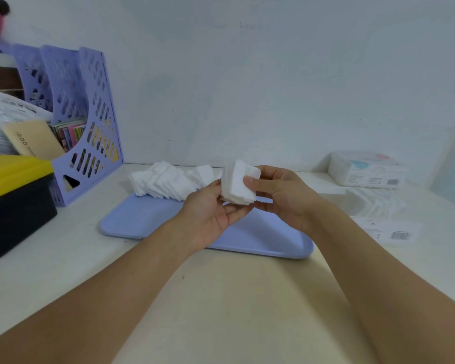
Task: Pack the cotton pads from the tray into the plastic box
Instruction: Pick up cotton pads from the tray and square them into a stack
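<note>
2 bare arms reach out over the pale table (63,258). The left hand (210,214) and the right hand (281,195) both grip 1 small stack of cotton pads (238,186), held up above the blue tray (147,222). The pads are white, square and soft, with fuzzy edges. More cotton pads (163,183) lie in a leaning row at the far end of the tray. To the right sits the clear plastic box (376,206), with 1 wrapped pack (368,169) behind it. On the left stand 1 black and yellow box (13,203) and 1 purple file rack (90,122).
</note>
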Available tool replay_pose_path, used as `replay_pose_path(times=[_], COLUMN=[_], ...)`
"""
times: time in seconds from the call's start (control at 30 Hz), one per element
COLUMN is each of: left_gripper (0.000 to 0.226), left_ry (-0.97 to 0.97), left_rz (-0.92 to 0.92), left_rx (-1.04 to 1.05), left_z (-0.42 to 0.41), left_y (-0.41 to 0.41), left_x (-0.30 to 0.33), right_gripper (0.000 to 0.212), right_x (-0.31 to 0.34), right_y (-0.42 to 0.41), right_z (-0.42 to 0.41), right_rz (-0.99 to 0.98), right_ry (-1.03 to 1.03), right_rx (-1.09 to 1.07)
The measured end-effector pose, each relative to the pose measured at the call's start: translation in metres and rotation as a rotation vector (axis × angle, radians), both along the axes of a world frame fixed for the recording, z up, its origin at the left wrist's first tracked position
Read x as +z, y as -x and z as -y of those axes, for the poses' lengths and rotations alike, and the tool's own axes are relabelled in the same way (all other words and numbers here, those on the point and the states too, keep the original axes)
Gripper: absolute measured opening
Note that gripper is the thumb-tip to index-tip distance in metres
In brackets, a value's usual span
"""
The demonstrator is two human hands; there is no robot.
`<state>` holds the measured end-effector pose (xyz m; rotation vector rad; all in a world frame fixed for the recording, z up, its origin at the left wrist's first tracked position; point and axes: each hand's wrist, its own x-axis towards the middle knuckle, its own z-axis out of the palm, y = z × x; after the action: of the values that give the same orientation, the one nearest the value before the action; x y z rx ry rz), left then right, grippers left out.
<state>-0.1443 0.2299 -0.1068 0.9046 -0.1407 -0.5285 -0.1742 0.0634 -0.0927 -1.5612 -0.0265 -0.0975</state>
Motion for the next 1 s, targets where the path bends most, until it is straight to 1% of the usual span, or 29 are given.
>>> replay_pose_path(times=[0.13, 0.17, 0.23, 0.3, 0.37, 0.43, 0.5, 0.53, 0.6, 0.67, 0.73, 0.83, 0.9, 0.97, 1.0], left_gripper=[0.041, 0.041, 0.035, 0.034, 0.036, 0.039, 0.043, 0.046, 0.050, 0.053, 0.048, 0.034, 0.031, 0.032, 0.033], left_ry=[-0.023, -0.056, -0.137, -0.174, -0.195, -0.241, -0.316, -0.352, -0.387, -0.406, -0.460, -0.534, -0.542, -0.550, -0.568], left_rz=[0.029, 0.068, 0.170, 0.234, 0.267, 0.300, 0.345, 0.361, 0.373, 0.402, 0.469, 0.558, 0.589, 0.624, 0.647], left_rx=[-0.020, -0.024, -0.027, -0.030, -0.026, -0.028, -0.027, -0.017, 0.014, 0.044, 0.059, 0.063, 0.067, 0.075, 0.072], left_z=[0.000, 0.001, 0.002, 0.003, 0.001, 0.001, 0.001, 0.002, 0.002, 0.001, 0.001, 0.001, 0.001, 0.000, -0.001], left_y=[0.000, 0.001, 0.003, 0.003, 0.001, -0.001, 0.001, 0.000, -0.001, -0.003, -0.004, -0.004, -0.006, -0.006, -0.006], left_x=[0.001, 0.001, -0.001, -0.004, -0.004, -0.005, -0.007, -0.009, -0.012, -0.012, -0.012, -0.013, -0.015, -0.016, -0.016], right_gripper=[0.028, 0.028, 0.031, 0.044, 0.058, 0.063, 0.068, 0.066, 0.061, 0.063, 0.068, 0.074, 0.076, 0.077, 0.082], right_x=[0.000, 0.000, -0.001, -0.001, 0.002, 0.004, 0.004, 0.003, 0.003, 0.004, 0.004, 0.000, 0.001, 0.002, 0.001], right_y=[0.000, 0.001, 0.001, 0.001, 0.002, 0.005, 0.010, 0.011, 0.012, 0.010, 0.009, 0.009, 0.009, 0.009, 0.009], right_z=[-0.004, -0.005, -0.007, -0.010, -0.014, -0.017, -0.020, -0.021, -0.021, -0.018, -0.015, -0.014, -0.015, -0.016, -0.015], right_rz=[0.068, 0.082, 0.116, 0.172, 0.208, 0.174, 0.110, 0.091, 0.105, 0.136, 0.131, 0.122, 0.142, 0.119, 0.092], right_ry=[0.033, 0.056, 0.165, 0.294, 0.341, 0.327, 0.402, 0.444, 0.482, 0.495, 0.537, 0.631, 0.625, 0.626, 0.631], right_rx=[-0.059, -0.065, -0.075, -0.082, -0.077, -0.002, 0.110, 0.139, 0.121, 0.067, 0.083, 0.110, 0.082, 0.120, 0.155])
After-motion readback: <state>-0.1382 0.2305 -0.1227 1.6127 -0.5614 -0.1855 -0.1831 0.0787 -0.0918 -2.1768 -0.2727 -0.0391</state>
